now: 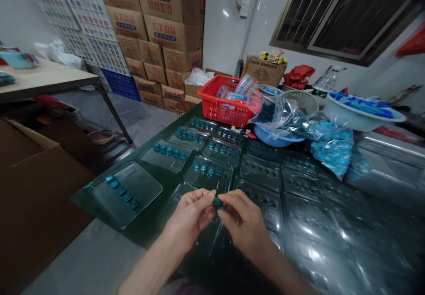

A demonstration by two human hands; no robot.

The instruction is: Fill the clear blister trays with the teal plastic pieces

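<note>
Between the fingertips of both hands is a small teal piece (217,202), partly hidden by the fingers. My left hand (194,208) pinches it from the left, and my right hand (244,215) grips it from the right. Below and around them lie clear plastic trays; one tray (175,197) is partly covered by my left hand. Just beyond, another clear tray (224,182) carries a row of small teal pieces (204,167). At the left, a tray (149,191) has a similar row (122,192).
Several clear trays (312,217) cover the right of the dark green table (146,228). Behind them stand a red basket (226,109), a blue bowl (279,140) with plastic bags, and a basin (358,118) of blue pieces. A cardboard box (43,189) sits at the left; stacked cartons (166,29) stand farther back.
</note>
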